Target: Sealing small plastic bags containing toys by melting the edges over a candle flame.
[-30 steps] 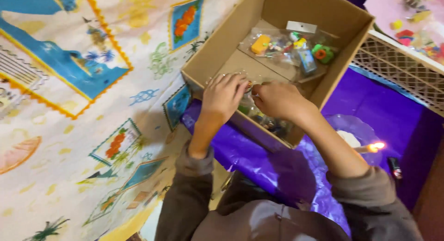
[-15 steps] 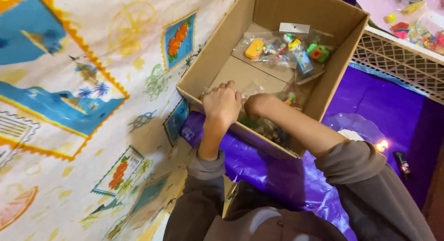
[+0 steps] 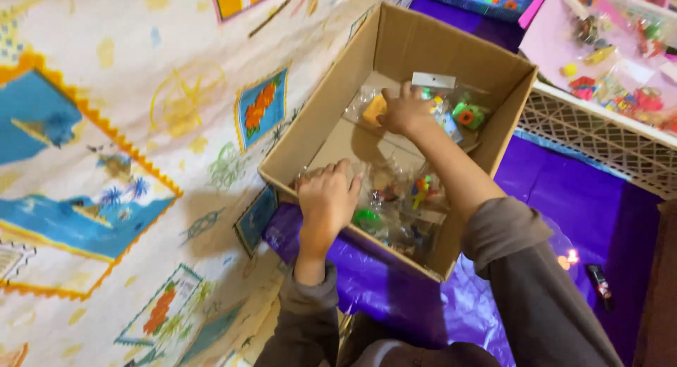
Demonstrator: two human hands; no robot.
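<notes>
We press our left hand [image 3: 328,201] flat, fingers spread, on clear crinkly toy bags [image 3: 402,205] at the near wall of the cardboard box [image 3: 321,120], steadying them. Our right hand [image 3: 403,112] curls over another bag [image 3: 451,106] at the far end; whether it grips is unclear.

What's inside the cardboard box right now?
Inside the cardboard box: clear bags of small colourful toys, one at the far end under the right hand, more at the near end beside the left hand. Whatever lies beneath the bags and hands is hidden.
</notes>
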